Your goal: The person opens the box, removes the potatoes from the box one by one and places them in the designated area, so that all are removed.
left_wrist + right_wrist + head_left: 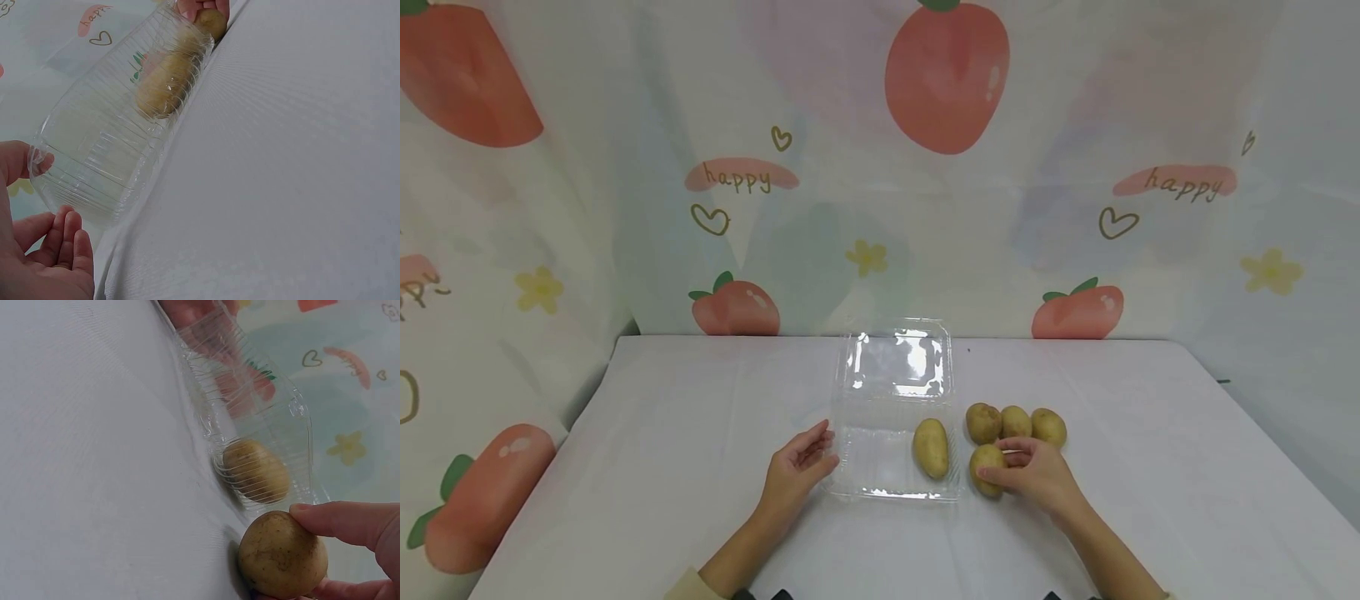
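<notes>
On the table lies a clear plastic clamshell box (880,492), its lid (895,362) raised at the back. One elongated potato (932,449) rests in the right part of its base. My left hand (799,465) is at the box's left edge, fingers relaxed and fingertips right at the rim. My right hand (1043,475) grips a round potato (281,556) between thumb and fingers, just right of the box. Low beside the tabletop, this potato overlaps the box's side in the left wrist view.
Behind my right hand sit several loose potatoes: one at the left (982,423), a middle one (1016,423) and one at the right (1048,427). A white cloth (700,400) covers the table. A fruit-print curtain (850,208) hangs along its back edge.
</notes>
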`<action>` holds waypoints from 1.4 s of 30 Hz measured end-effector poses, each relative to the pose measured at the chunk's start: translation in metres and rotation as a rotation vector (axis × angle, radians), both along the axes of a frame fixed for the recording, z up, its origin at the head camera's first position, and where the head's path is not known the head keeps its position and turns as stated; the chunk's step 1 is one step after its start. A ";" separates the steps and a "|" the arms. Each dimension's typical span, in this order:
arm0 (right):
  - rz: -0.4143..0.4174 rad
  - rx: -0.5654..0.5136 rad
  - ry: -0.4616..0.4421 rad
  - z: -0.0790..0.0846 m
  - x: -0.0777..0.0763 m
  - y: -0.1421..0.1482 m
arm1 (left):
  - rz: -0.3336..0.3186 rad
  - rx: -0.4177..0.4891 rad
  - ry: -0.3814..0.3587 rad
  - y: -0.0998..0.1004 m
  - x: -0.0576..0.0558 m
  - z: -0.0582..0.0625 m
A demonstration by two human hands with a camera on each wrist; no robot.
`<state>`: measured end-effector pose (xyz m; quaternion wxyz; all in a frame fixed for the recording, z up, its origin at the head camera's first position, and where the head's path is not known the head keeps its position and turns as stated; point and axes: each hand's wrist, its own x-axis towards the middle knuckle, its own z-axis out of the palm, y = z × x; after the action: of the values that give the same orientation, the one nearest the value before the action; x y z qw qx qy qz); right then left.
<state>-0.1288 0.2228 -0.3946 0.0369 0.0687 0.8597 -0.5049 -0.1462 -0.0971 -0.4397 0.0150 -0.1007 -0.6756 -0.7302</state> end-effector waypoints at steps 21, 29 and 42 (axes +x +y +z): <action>0.001 0.157 0.017 0.006 0.003 -0.005 | -0.006 0.011 -0.007 -0.001 0.001 0.001; 0.011 0.186 0.006 0.006 0.003 -0.004 | -0.003 0.011 -0.010 0.000 0.001 0.002; 0.046 0.122 -0.001 0.003 -0.001 0.005 | 0.011 -0.013 -0.019 0.000 0.001 0.003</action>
<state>-0.1300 0.2275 -0.3921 0.0448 0.0515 0.8901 -0.4506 -0.1448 -0.0971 -0.4369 0.0120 -0.0900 -0.6809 -0.7267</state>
